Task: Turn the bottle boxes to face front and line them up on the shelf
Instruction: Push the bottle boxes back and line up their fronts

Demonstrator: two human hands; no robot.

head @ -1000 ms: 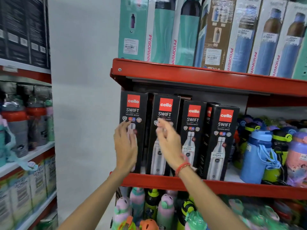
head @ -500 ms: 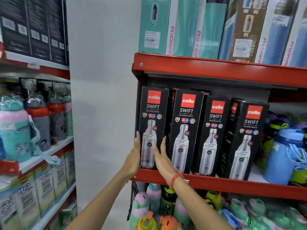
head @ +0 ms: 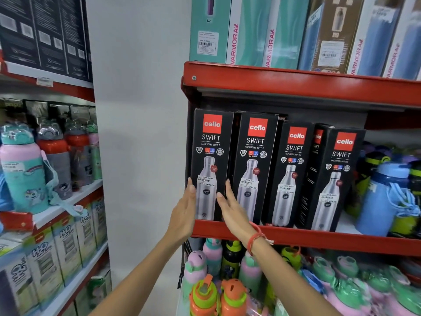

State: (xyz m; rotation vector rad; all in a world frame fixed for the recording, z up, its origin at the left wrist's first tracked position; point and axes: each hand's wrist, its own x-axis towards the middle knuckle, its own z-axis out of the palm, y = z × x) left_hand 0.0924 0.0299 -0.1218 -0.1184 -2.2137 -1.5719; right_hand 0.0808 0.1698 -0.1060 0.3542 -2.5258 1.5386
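Four black bottle boxes stand on the red shelf (head: 319, 238), the middle level of the rack, and a fifth one shows only its narrow side between the third and the fourth. Largest in the view is the rack itself, with teal and blue cartons (head: 262, 30) on the level above and loose children's bottles (head: 211, 290) on the level below. On the task's shelf, the leftmost box (head: 211, 160) and the second box (head: 255, 165) are taller, face front and stand close together near the front edge. The third box (head: 292, 172) faces front too. The turned box (head: 315, 169) shows its side, probably because it is pushed behind, and the last box (head: 339, 176) is angled a little to the left. The left hand (head: 185, 210) lies flat against the left edge of the leftmost box, and the right hand (head: 232, 208) is at its right edge, in front of the gap to the second box. Both palms face each other with fingers straight, so the grip is released and not clenched; the hands seem to press the box from two sides to square it. A red thread (head: 256, 239) is tied on the right wrist. I judge that the left pair is nearly aligned and the right boxes still need turning.
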